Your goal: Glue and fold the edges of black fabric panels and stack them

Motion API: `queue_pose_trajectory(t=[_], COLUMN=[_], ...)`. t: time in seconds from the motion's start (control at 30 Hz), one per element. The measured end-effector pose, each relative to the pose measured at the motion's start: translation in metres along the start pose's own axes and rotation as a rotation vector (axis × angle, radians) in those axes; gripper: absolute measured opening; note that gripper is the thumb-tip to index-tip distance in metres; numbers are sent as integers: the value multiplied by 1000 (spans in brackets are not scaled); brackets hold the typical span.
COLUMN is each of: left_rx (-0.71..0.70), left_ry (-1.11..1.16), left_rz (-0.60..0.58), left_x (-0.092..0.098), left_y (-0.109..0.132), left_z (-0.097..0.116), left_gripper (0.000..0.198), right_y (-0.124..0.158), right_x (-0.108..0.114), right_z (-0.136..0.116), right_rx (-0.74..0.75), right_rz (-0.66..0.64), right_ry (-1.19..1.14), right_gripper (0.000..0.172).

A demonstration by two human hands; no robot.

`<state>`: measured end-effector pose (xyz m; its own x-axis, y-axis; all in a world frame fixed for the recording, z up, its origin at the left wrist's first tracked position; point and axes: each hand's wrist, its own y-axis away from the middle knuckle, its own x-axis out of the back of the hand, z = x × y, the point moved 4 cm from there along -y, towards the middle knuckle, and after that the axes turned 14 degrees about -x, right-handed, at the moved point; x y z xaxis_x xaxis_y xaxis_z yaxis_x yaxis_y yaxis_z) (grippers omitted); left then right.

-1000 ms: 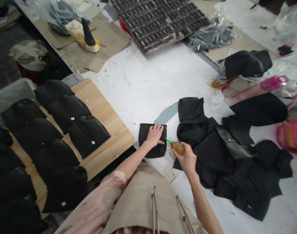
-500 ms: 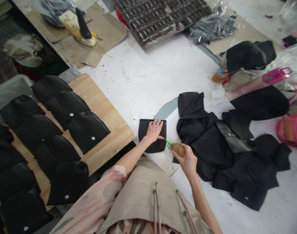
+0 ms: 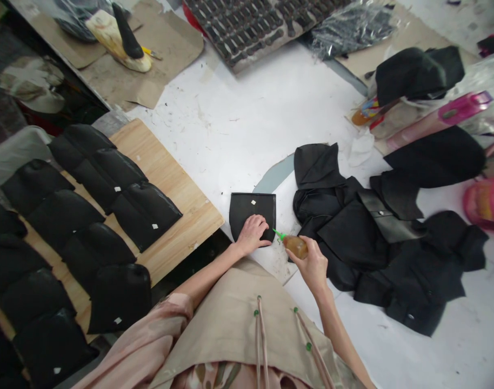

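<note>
A black, leather-like panel [image 3: 241, 211] with a rounded near end lies on the white table in front of me. A small white square [image 3: 253, 202] shows on its upper half. Across the panel's lower part rests my left hand [image 3: 253, 235], fingers laid out and thumb toward the right edge. My right hand [image 3: 314, 265] is wrapped round a squeeze bottle [image 3: 296, 247] of amber liquid. The bottle is tilted, and its narrow green nozzle [image 3: 278, 234] points at the panel's right edge, close by my left fingers. Whether the tip touches the edge I cannot tell.
Overlapping black panels [image 3: 145, 210] cover much of a wooden board [image 3: 182, 208] at left. To the right lies a heap of black pieces [image 3: 352, 237], near a pink container [image 3: 484, 202]. A tray of dark parts [image 3: 263, 27] and a white block [image 3: 117, 40] stand farther back.
My left hand has slid down the panel toward me, uncovering the white square. My right hand holds the bottle at nearly the same place. The whole view has shifted slightly.
</note>
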<state>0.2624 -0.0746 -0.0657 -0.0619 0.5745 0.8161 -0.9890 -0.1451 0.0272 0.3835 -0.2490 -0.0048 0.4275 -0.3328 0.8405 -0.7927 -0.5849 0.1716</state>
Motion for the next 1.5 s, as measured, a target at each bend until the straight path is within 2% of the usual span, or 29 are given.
queue_pose_trajectory(t=[0.13, 0.43, 0.77, 1.0, 1.5], left_rx=[-36, -17, -21, -8, -14], left_ry=[-39, -26, -19, -8, -21], left_rz=[-15, -13, 2, -19, -29], left_x=[-9, -13, -13, -13, -12], left_y=[11, 9, 10, 9, 8], left_z=[3, -1, -2, -2, -1], left_gripper=[36, 33, 35, 33, 32], right_y=[7, 23, 33, 26, 47], right_x=[1, 4, 4, -5, -10], right_z=[3, 9, 11, 17, 32], right_rx=[3, -13, -41, -115, -150], right_rz=[-16, -46, -50, -1, -98], right_ry=[1, 2, -41, -115, -166], right_gripper=[50, 51, 47, 53, 56])
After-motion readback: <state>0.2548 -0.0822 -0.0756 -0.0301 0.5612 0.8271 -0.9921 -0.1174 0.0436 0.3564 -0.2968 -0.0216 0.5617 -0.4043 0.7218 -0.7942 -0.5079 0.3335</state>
